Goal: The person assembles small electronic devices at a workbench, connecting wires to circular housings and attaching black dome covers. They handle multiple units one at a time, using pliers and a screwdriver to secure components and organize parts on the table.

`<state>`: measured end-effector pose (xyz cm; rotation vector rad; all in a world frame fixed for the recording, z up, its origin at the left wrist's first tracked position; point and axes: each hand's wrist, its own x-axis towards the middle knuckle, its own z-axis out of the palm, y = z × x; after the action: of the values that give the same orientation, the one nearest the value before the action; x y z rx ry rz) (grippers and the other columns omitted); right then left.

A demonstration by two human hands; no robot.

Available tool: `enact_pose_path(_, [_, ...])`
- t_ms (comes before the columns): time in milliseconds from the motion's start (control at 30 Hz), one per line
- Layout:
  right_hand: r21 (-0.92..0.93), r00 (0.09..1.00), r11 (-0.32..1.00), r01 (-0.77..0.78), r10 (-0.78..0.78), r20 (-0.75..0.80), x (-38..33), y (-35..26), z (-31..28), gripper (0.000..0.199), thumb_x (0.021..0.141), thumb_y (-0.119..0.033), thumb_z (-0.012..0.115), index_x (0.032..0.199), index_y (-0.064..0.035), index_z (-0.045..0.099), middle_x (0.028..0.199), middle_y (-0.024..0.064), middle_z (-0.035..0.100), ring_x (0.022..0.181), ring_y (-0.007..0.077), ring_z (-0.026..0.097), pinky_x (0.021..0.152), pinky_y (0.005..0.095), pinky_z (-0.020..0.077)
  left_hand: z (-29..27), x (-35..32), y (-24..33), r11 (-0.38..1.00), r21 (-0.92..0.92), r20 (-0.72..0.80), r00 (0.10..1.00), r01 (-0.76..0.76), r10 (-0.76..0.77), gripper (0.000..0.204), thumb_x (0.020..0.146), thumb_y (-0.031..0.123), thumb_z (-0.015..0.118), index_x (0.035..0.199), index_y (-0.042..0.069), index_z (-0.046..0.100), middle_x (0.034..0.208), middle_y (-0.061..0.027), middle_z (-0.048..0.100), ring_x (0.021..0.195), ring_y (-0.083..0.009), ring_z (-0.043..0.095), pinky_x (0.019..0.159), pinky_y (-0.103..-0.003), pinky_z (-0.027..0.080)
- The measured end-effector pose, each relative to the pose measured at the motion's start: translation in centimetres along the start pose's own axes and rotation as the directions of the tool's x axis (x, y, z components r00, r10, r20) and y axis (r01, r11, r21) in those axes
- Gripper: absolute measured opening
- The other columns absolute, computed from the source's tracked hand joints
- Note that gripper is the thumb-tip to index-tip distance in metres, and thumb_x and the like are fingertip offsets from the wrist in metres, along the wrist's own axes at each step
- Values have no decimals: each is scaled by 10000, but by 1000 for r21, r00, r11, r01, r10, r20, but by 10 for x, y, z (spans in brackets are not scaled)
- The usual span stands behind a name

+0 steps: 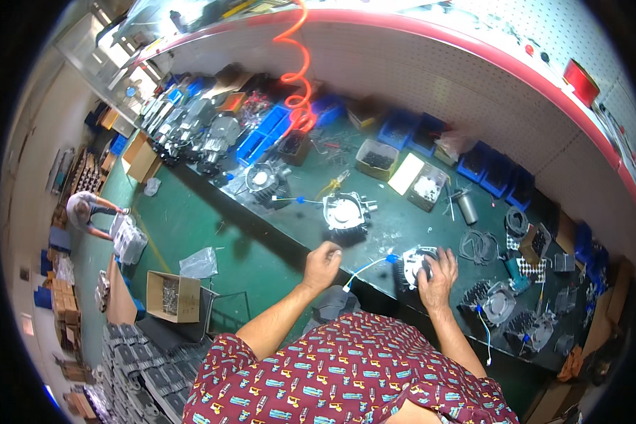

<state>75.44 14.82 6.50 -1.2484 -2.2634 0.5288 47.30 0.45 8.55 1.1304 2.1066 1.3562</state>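
Observation:
My right hand point(439, 277) rests on a finned metal motor housing point(408, 267) at the bench's front edge, its fingers curled over the dark round part on top. A white and blue cable with a blue connector point(391, 259) runs from this housing over the edge. My left hand point(323, 266) is closed just in front of the bench, thumb against fingers; whatever it may hold is hidden. Beyond it a second finned motor housing point(345, 212) with a white round middle lies on the bench, its lead point(300, 200) stretched to the left.
More motor housings point(498, 304) lie at the right, another point(261, 178) at the left. Behind are pliers point(334, 184), a box of dark screws point(377, 157), a metal cylinder point(466, 206) and blue bins point(477, 159). An orange coiled hose point(298, 71) hangs above. A person point(85, 208) bends over at far left.

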Motion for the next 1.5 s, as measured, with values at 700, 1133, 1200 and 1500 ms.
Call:
enact_pose_path(700, [-488, 988, 860, -148, 106, -113, -5, -29, 18, 373, 819, -178, 671, 1162, -30, 656, 1479, 221, 482, 1423, 448, 354, 1149, 587, 268, -205, 25, -333, 587, 510, 118, 625, 629, -772, 277, 876, 303, 666, 990, 61, 735, 1049, -175, 730, 1023, -346, 691, 925, -437, 538])
enact_pose_path(1133, [-361, 888, 824, -436, 331, -318, -32, -41, 20, 367, 844, -96, 657, 1193, 18, 637, 1385, 276, 546, 1313, 434, 472, 1129, 502, 343, -201, 53, -349, 709, 205, 76, 711, 674, -699, 235, 871, 258, 652, 881, 33, 720, 902, -180, 733, 884, -328, 713, 817, -426, 552])
enact_pose_path(1200, [-388, 890, 817, -427, 302, -343, -42, -45, 12, 378, 852, -114, 649, 1205, 20, 642, 1367, 267, 564, 1287, 418, 498, 1109, 494, 361, -188, 40, -347, 721, 192, 102, 717, 666, -690, 229, 868, 262, 652, 864, 41, 709, 905, -188, 725, 894, -355, 704, 826, -441, 549])
enact_pose_path(1500, [-367, 828, 751, -548, 425, -367, -78, -92, -9, 299, 866, -77, 624, 1146, 21, 665, 1265, 218, 640, 1194, 388, 575, 1051, 456, 421, -170, 21, -382, 720, 271, 328, 641, 639, -694, 399, 938, 383, 586, 792, 26, 687, 856, -210, 704, 841, -390, 682, 782, -471, 534])
